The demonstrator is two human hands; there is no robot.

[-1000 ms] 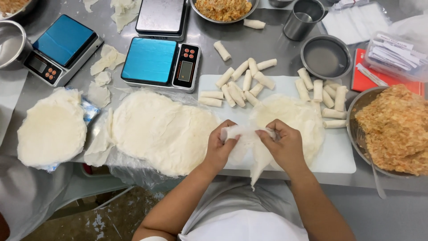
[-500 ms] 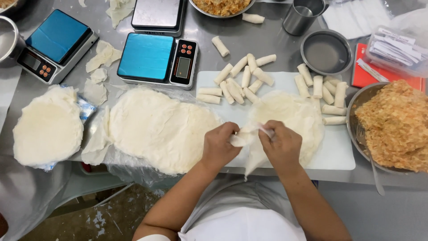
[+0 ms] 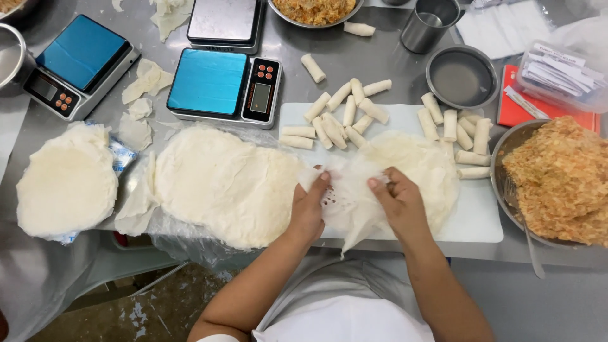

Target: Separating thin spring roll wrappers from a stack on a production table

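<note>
My left hand (image 3: 310,206) and my right hand (image 3: 397,201) hold a thin, translucent white wrapper sheet (image 3: 347,197) spread out between them above the white cutting board (image 3: 481,218). The sheet has small holes near my left thumb and its lower corner hangs over the table edge. Under it lies a round stack of wrappers (image 3: 415,161). A larger wrapper stack (image 3: 221,180) lies just left of my left hand. Several finished rolls (image 3: 342,117) lie on the board's far side.
Two blue-topped scales (image 3: 218,82) (image 3: 79,60) stand at the back left. A metal bowl of orange filling (image 3: 560,180) with a spoon sits right. A third wrapper stack (image 3: 66,183), a shallow metal dish (image 3: 462,76), a metal cup (image 3: 430,22) and torn scraps (image 3: 145,79) surround them.
The wrapper was bunched up between both hands; now it is pulled open and spread flat, with my hands moved apart.
</note>
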